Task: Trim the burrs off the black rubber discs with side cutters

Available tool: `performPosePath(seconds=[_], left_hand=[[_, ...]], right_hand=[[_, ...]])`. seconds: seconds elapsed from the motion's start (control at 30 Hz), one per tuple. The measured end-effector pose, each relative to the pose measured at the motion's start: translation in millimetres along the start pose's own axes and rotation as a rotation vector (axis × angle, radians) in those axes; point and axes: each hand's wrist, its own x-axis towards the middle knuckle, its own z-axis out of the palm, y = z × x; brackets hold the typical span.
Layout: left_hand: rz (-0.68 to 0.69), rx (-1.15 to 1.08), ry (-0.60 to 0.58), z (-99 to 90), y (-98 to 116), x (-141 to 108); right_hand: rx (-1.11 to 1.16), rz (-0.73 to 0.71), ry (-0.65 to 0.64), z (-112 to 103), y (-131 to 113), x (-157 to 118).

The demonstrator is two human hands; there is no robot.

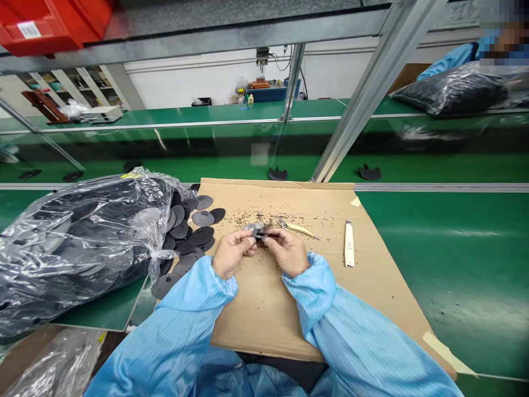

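My left hand (233, 252) and my right hand (288, 252) meet over the cardboard sheet (260, 314). Between them, both sets of fingertips pinch a small dark plastic part (259, 232); its exact shape is partly hidden by the fingers. A grey disc edge (252, 226) shows just behind it, and I cannot tell whether it belongs to the same part. Beyond my right hand lie pliers with pale yellow handles (301, 229), apart from the fingers. Tiny black bits (243, 216) are strewn over the cardboard around the hands.
Loose dark oval discs (201, 236) spill beside a large clear plastic bag (78, 242) at left. A cream-handled cutter knife (349, 245) lies at right. A metal post (363, 99) rises behind the cardboard. Curved black parts (369, 172) lie on the green bench; a red bin (53, 25) sits overhead.
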Motion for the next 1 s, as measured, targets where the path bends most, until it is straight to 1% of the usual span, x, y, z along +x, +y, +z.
performPosePath(seconds=[0.1, 0.17, 0.27, 0.37, 0.43, 0.5, 0.57, 0.63, 0.7, 0.8, 0.9, 1.0], left_hand=[[0.011, 0.021, -0.014, -0.6, -0.8, 0.2], [0.024, 0.070, -0.033, -1.4, -2.2, 0.8], [0.059, 0.164, -0.048, -2.7, -4.9, 2.7], [0.096, 0.217, -0.026, -3.5, -7.0, 5.1], [0.105, 0.239, -0.015, -3.7, -7.7, 6.1], [0.101, 0.250, -0.014, -3.7, -7.8, 6.0], [0.078, 0.245, -0.048, -3.5, -7.5, 5.0], [0.043, 0.213, -0.112, -3.5, -6.5, 4.0], [-0.001, 0.169, -0.175, -4.5, -4.3, 3.6], [-0.053, 0.137, -0.236, -8.5, 0.6, 4.4], [-0.021, 0.195, -0.306, -13.4, 4.7, 5.0], [-0.023, 0.265, -0.312, -15.3, 6.8, 4.1]], right_hand=[[-0.004, -0.003, -0.009, -0.1, 1.3, 0.3], [-0.032, -0.040, -0.007, -0.4, 0.1, 0.1], [-0.173, -0.200, -0.004, -1.2, -7.2, -1.5], [-0.372, -0.364, -0.051, -0.9, -16.8, -5.2], [-0.462, -0.422, -0.087, 0.6, -20.9, -8.4], [-0.521, -0.456, -0.091, 2.9, -22.2, -11.4], [-0.565, -0.490, -0.073, 4.8, -22.0, -13.7], [-0.597, -0.534, -0.073, 5.3, -21.9, -14.7], [-0.616, -0.573, -0.099, 4.1, -23.0, -14.5], [-0.611, -0.611, -0.146, 0.2, -26.8, -13.0], [-0.583, -0.640, -0.220, -2.6, -30.2, -12.9], [-0.587, -0.601, -0.253, -2.6, -30.5, -14.9]])
